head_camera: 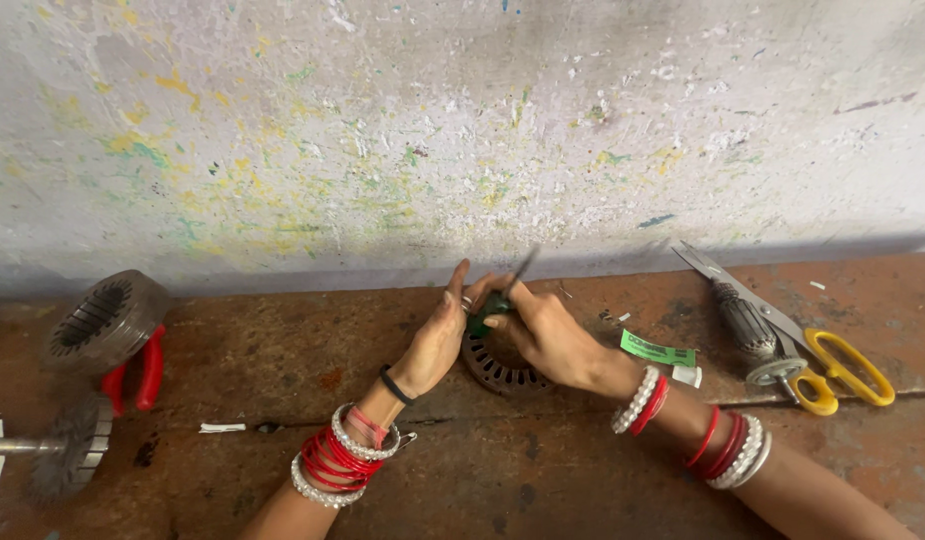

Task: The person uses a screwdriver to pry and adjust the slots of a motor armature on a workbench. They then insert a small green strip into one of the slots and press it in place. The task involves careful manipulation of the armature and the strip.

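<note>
My left hand (pixel 434 340) and my right hand (pixel 542 330) meet over a dark slotted metal ring (pixel 494 370) lying on the brown bench (pixel 282 350). The right hand grips a tool with a green handle (pixel 484 315) and a thin dark shaft (pixel 522 268) that points up toward the wall. The left hand rests against the ring's left side with its fingers stretched upward; what it holds, if anything, is hidden. Both wrists carry red and white bangles.
Yellow-handled scissors (pixel 827 365) and a small wound rotor (pixel 752 330) lie at the right. A green label (pixel 657 350) lies beside my right wrist. At the left stand a grey slotted core (pixel 107 320), red-handled pliers (pixel 142 370) and another rotor on a shaft (pixel 67 445). A paint-flecked wall (pixel 462 130) rises behind.
</note>
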